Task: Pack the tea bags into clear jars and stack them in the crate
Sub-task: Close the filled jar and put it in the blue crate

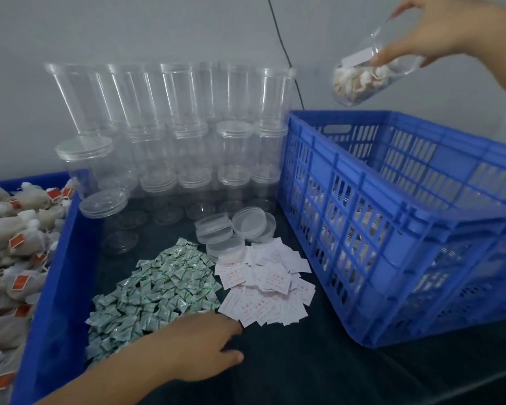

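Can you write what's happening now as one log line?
right hand: holds filled jar above crate | left hand: open, by slips

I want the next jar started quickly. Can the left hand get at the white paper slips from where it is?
Probably yes. The left hand lies open on the dark mat, fingertips beside the white paper slips, with nothing between them.

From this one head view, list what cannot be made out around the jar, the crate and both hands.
- Filled jar, head view: its lid end is hidden by the right hand; capped or not, unknown.
- Blue crate: the lattice wall screens what lies inside; no count possible.
- White slips: red print too small to read.
- Left hand: whether its fingertips touch a slip is unclear.
- Tea bags: cut off by the left edge.
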A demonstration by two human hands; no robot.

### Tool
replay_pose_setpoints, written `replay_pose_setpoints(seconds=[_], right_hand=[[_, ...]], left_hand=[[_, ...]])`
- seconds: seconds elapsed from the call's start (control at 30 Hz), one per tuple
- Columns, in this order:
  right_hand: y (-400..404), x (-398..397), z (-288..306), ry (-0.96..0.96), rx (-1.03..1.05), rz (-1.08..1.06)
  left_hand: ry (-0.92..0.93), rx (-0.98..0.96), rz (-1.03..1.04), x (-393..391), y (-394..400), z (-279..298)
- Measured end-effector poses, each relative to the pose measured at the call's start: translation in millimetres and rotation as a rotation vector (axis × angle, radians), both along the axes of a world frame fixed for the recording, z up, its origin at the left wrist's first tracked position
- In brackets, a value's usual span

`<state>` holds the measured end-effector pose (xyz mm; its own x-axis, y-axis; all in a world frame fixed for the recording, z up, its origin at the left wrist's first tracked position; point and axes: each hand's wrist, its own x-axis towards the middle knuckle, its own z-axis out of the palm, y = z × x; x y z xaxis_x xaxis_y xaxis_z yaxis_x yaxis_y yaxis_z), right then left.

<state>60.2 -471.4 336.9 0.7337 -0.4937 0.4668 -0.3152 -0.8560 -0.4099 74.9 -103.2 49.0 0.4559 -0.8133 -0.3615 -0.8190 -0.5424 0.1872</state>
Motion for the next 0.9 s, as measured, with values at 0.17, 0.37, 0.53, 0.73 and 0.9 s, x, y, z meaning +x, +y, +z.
replay_pose_setpoints(seconds=[0.17,0.37,0.53,0.73,0.9], right_hand=[[-37.0,-5.0,-31.3,0.248,-0.155,-0.218],[-67.8,5.5,-83.8,0.658,-0.117,-0.145],[-79.9,19.6,-98.1,0.606,-0.152,-0.114],[-69.0,50.7,-107.4,0.609,-0.146,-0.093],[-67.1,75.7,-133.4,0.805,-0.209,-0.099]], left_hand=[[0.024,0.026,-0.018,1.1,1.4,-4.5],[0.073,0.002,-0.012,4.8,-3.0,-6.6],[0.075,0.001,-0.035,7.0,-7.1,-7.1],[0.132,-0.034,-0.031,14.1,-7.4,-10.1],[0.102,-0.027,-0.037,16.2,-4.8,-13.3]])
